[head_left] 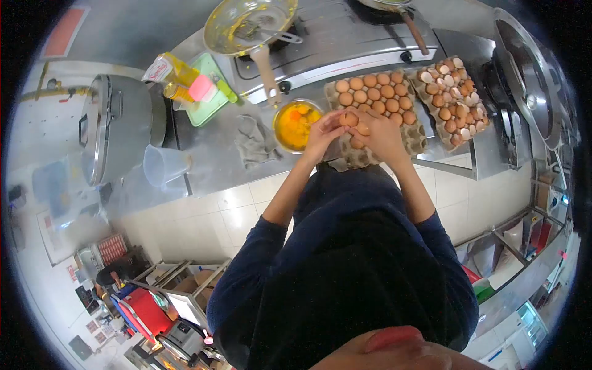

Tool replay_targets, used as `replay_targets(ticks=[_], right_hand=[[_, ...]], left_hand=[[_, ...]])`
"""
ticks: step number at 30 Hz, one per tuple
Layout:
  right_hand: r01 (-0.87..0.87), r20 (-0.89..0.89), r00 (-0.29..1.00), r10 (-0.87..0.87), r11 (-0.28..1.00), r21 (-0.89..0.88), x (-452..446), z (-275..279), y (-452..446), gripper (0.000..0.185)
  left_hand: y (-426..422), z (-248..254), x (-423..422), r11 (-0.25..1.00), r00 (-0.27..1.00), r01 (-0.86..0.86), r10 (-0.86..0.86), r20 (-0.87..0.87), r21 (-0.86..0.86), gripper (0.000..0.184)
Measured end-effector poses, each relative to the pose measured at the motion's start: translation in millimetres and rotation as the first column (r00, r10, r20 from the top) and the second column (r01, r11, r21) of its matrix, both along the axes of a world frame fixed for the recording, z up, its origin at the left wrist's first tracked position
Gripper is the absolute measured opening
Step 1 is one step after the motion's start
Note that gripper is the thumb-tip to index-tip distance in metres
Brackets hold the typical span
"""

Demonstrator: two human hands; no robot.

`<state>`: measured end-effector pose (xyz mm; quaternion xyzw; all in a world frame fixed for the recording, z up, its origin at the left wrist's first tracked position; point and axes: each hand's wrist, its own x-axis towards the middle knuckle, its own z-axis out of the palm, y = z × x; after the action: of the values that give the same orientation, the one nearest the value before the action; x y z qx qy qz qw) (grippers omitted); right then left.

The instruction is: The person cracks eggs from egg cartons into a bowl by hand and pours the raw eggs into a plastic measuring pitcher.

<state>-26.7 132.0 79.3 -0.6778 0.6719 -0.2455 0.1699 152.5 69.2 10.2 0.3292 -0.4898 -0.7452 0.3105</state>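
Just right of a metal bowl [297,126] with yolks and egg liquid in it, my left hand [327,131] has its fingers closed on a brown egg [348,119]. My right hand [380,134] is closed on another brown egg or shell piece [363,129], close against the first; which of the two is hard to tell. Both hands are over the near left part of a carton tray [416,137] that holds several whole brown eggs [386,91]. A second carton [439,120] to the right is heaped with broken shells [462,92].
A grey cloth [254,140] lies left of the bowl. Behind are a stove [336,61] and a yellow-smeared pan [250,28] with its handle pointing at the bowl. A green tray [206,111], a clear plastic jug [165,165] and a large pot [132,123] stand left.
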Motion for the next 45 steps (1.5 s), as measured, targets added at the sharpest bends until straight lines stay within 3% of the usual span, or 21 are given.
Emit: replay_targets(ticks=[1,2,6,7,10,11,12,14,16,19,21,23,26,29,30,32,33,36,38,41,45], right_hand=[[0.009,-0.001,1.000,-0.009,1.000,0.001,-14,2,4,0.047],[0.017,0.171,0.985,-0.016,1.000,-0.003,-31,5,9,0.045],[0.175,0.521,0.847,-0.104,0.981,-0.088,-94,-1,32,0.041],[0.230,0.591,0.777,-0.217,0.972,0.055,-114,-1,43,0.038],[0.456,0.676,0.651,-0.344,0.890,0.014,-168,2,76,0.035],[0.529,0.739,0.507,-0.443,0.837,0.139,-185,1,88,0.030],[0.547,0.735,0.505,-0.452,0.827,0.133,-199,2,100,0.030],[0.654,0.796,0.279,-0.537,0.713,0.252,-224,0,122,0.027],[0.709,0.762,0.269,-0.588,0.657,0.257,-247,-17,143,0.027],[0.731,0.793,0.163,-0.588,0.612,0.303,-264,-22,163,0.030],[0.717,0.794,0.186,-0.579,0.633,0.293,-269,-22,173,0.030],[0.686,0.796,0.209,-0.568,0.665,0.295,-274,-27,175,0.031],[0.666,0.876,0.035,-0.481,0.665,0.338,-281,-50,179,0.036],[0.474,0.902,-0.247,-0.355,0.767,0.432,-284,-66,166,0.037],[0.454,0.898,-0.247,-0.363,0.776,0.439,-282,-71,159,0.037],[0.404,0.900,-0.067,-0.431,0.813,0.419,-275,-85,140,0.036],[0.498,0.889,0.135,-0.437,0.806,0.320,-263,-98,128,0.036],[0.280,0.874,0.130,-0.468,0.863,0.420,-232,-87,93,0.037],[0.343,0.831,0.089,-0.550,0.800,0.493,-195,-62,66,0.038],[0.159,0.915,0.118,-0.386,0.917,0.366,-164,-53,41,0.040],[0.076,0.917,0.137,-0.375,0.927,0.368,-123,-55,27,0.044]], left_hand=[[3,-3,-13,0.998,0.997,0.016,-0.011,-0.070,0.068,0.045],[7,-6,-26,0.990,0.990,0.035,-0.016,-0.139,0.136,0.044],[25,-16,-87,0.981,0.989,0.103,-0.084,-0.123,0.162,0.044],[29,-14,-106,0.969,0.985,0.126,-0.096,-0.146,0.214,0.044],[32,-19,-174,0.946,0.976,0.199,-0.167,-0.140,0.254,0.045],[29,-23,-196,0.949,0.978,0.204,-0.189,-0.084,0.240,0.046],[26,-20,-220,0.945,0.974,0.225,-0.208,-0.093,0.238,0.046],[19,-10,-265,0.964,0.966,0.253,-0.257,0.030,0.084,0.049],[11,-27,-313,0.976,0.976,0.217,-0.218,0.016,0.026,0.054],[2,-51,-352,0.943,0.949,0.278,-0.240,0.203,-0.182,0.060],[4,-60,-355,0.618,0.871,0.208,0.235,0.431,-0.758,0.061],[14,-37,-329,0.597,0.855,0.214,0.269,0.444,-0.773,0.055],[30,-28,-251,0.542,0.783,0.284,0.345,0.518,-0.791,0.045],[58,-25,-172,0.464,0.662,0.408,0.443,0.605,-0.786,0.041],[69,-28,-146,0.475,0.647,0.405,0.455,0.612,-0.781,0.041],[90,-40,-103,0.447,0.525,0.590,0.420,0.740,-0.673,0.041],[97,-49,-91,0.462,0.510,0.586,0.429,0.746,-0.666,0.041],[112,-63,-65,0.512,0.377,0.627,0.461,0.804,-0.587,0.040],[114,-67,-59,0.437,0.312,0.714,0.500,0.808,-0.546,0.040],[103,-34,-62,0.427,0.432,0.617,0.518,0.738,-0.661,0.040],[79,-61,-52,0.412,0.398,0.652,0.529,0.750,-0.637,0.042]])
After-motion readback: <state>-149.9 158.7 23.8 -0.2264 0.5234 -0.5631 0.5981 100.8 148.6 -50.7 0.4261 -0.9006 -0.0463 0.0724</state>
